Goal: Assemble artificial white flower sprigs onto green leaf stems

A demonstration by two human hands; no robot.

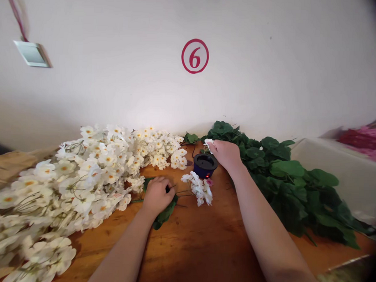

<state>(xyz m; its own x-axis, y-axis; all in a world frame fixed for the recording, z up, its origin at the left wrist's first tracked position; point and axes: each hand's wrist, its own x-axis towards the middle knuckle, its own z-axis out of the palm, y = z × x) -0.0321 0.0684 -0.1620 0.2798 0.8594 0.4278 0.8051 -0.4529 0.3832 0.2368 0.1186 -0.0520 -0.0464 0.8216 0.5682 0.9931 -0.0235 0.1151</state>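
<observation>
Flower sprig (199, 189): white, thin-stemmed; left hand (157, 194) grip closed on it; right hand (226, 154) pinches petal (208, 142).

Left hand (157, 194) covers leaf stems (165, 214); flower heap (66, 182) cut off left (blurred too); right hand (226, 154) half-hides white scrap (208, 142).

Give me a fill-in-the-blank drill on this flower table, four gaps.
The red mark on the wall shows the number ___.
The left hand clutches a sprig beside a big pile of ___ flowers.
The right hand holds a petal over a dark pot, near a heap of ___ leaves.
The table is made of ___.
Missing: 6, white, green, wood.
</observation>
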